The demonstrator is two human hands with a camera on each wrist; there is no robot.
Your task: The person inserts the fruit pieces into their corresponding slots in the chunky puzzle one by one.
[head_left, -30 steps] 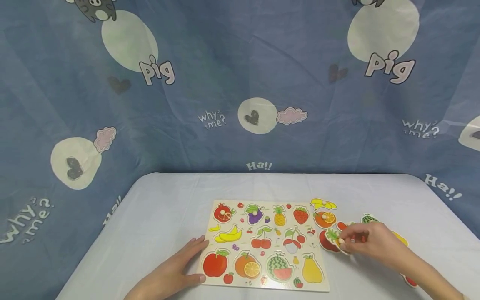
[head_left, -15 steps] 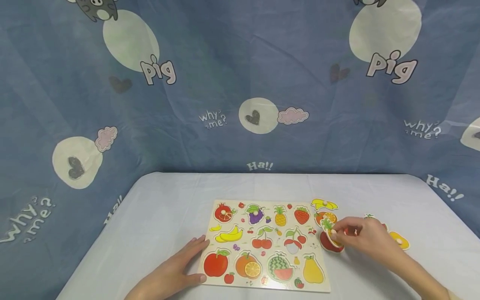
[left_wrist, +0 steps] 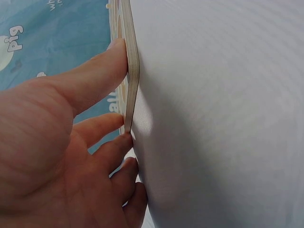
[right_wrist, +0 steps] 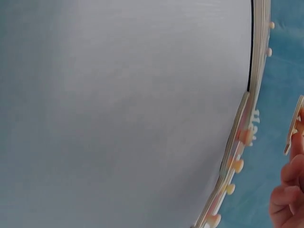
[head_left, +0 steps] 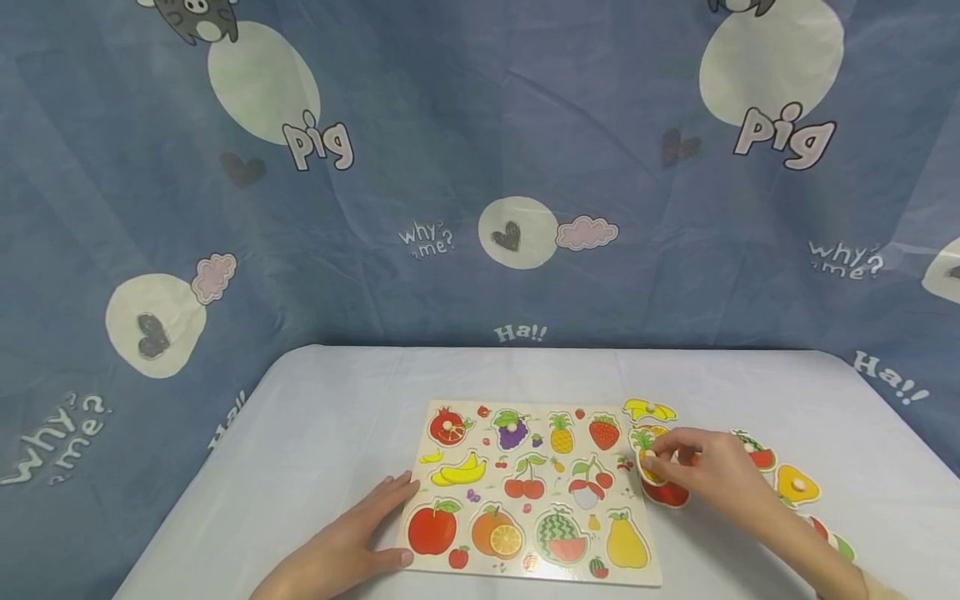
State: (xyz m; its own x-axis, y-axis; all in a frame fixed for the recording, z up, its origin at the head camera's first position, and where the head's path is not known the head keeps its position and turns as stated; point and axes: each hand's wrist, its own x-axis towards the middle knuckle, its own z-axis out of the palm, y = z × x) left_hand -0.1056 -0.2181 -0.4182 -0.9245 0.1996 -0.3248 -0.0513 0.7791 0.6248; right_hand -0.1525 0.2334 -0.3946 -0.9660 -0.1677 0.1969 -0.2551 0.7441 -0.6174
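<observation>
My right hand (head_left: 697,462) pinches a pineapple puzzle piece (head_left: 642,440) by its small knob, over the right edge of the fruit puzzle board (head_left: 553,490). In the right wrist view the piece (right_wrist: 293,128) is seen edge-on, apart from the pieces below. Behind it, an orange piece (head_left: 661,431) and a red piece (head_left: 667,495) are partly covered. My left hand (head_left: 345,533) rests at the board's left side, its fingers extended. The left wrist view shows the thumb (left_wrist: 107,66) touching the board's edge and the fingertips near its corner. Knobbed pomegranate (head_left: 447,428) and grape (head_left: 512,432) pieces sit in the board.
A banana piece (head_left: 648,409) lies by the board's upper right corner. Farther right are a watermelon piece (head_left: 761,458), a yellow piece (head_left: 798,485) and a red-and-green piece (head_left: 840,546) beside the right forearm. A patterned blue cloth (head_left: 420,292) hangs behind the white table (head_left: 337,433).
My right hand has carried the pineapple piece left and slightly up in the head view, turning it more upright. More of the loose pieces show behind the hand. The left hand stays put.
</observation>
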